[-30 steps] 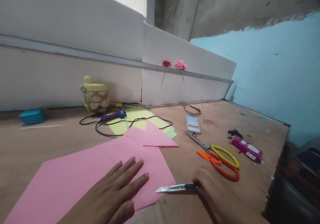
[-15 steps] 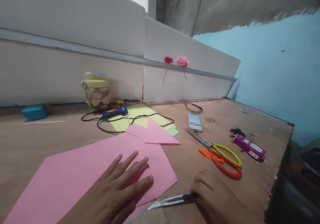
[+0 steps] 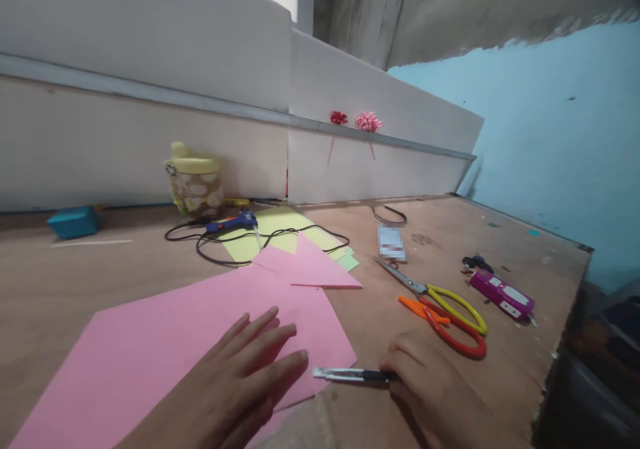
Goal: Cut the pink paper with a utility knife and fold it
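Observation:
My left hand (image 3: pixel 235 382) lies flat, fingers spread, on a large pink paper sheet (image 3: pixel 150 349) on the wooden table (image 3: pixel 60 282). My right hand (image 3: pixel 430 389) grips the dark handle of a utility knife (image 3: pixel 350 374). Its metal blade points left, with the tip close to the sheet's right edge. Smaller pink paper pieces (image 3: pixel 310 269) lie just beyond the big sheet.
Yellow-handled scissors (image 3: pixel 440 299) and orange-handled scissors (image 3: pixel 445 332) lie right of the knife. A purple device (image 3: pixel 505 294) sits near the table's right edge. Farther back are yellow paper (image 3: pixel 280 229), a blue glue gun (image 3: pixel 233 223) with black cord, a yellow-lidded jar (image 3: pixel 194 185), and a teal box (image 3: pixel 74 222).
My right hand has swung the knife from a tilted position to level, and the blade tip now sits a little farther right. My left hand stays flat on the pink sheet.

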Available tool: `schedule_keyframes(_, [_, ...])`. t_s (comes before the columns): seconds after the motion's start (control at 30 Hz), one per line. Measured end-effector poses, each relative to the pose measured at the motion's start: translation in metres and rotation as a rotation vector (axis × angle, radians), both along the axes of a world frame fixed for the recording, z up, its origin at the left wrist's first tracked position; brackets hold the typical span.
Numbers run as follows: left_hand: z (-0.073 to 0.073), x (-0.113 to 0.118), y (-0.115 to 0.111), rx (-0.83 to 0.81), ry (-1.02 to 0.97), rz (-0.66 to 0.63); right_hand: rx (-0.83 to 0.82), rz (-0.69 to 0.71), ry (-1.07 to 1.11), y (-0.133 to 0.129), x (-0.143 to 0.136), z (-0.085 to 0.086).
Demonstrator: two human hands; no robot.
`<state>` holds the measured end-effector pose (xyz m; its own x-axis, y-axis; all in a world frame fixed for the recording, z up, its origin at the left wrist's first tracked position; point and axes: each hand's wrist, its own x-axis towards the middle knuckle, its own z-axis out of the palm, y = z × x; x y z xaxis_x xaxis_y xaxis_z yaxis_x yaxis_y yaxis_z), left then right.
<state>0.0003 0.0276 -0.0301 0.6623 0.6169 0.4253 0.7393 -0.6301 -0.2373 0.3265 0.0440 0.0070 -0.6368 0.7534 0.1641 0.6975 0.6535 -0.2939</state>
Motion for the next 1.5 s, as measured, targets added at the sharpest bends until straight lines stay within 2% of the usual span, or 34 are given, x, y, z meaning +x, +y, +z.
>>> schedule_keyframes(0.1, [-0.001, -0.001, -0.001, -0.034, -0.015, -0.002, -0.042, 0.027, -0.003, -0.001, 0.002, -0.001])
schedule_keyframes(0.23, [0.005, 0.004, 0.001, -0.083, -0.001, -0.012, -0.111, 0.111, 0.015, 0.000, 0.000, 0.001])
schedule_keyframes(0.4, [0.012, 0.009, 0.003, -0.069, -0.053, -0.114, -0.112, 0.155, -0.046, 0.002, 0.003, 0.001])
schedule_keyframes(0.6, [0.006, 0.003, 0.001, -0.048, -0.129, -0.102, -0.061, 0.024, 0.058, 0.001, 0.021, 0.010])
schedule_keyframes(0.77, [-0.002, 0.006, -0.001, -0.148, -0.336, -0.023, -0.047, 0.016, 0.052, 0.000, 0.011, 0.013])
schedule_keyframes(0.9, [-0.001, 0.015, 0.000, -0.233, -0.440, -0.012, -0.065, 0.028, 0.060, 0.000, 0.007, 0.012])
schedule_keyframes(1.1, [0.003, 0.015, 0.000, -0.266, -0.400, -0.016, -0.085, 0.065, 0.060, -0.001, 0.005, 0.009])
schedule_keyframes(1.23, [0.005, 0.008, -0.001, -0.266, -0.225, 0.003, -0.107, 0.119, 0.043, -0.003, -0.004, 0.009])
schedule_keyframes(1.33, [0.005, 0.004, -0.001, -0.243, -0.122, -0.055, -0.068, 0.150, 0.025, -0.002, -0.008, 0.010])
schedule_keyframes(1.5, [0.001, 0.000, 0.002, -0.298, -0.176, -0.139, -0.049, 0.154, 0.002, 0.000, -0.005, 0.003])
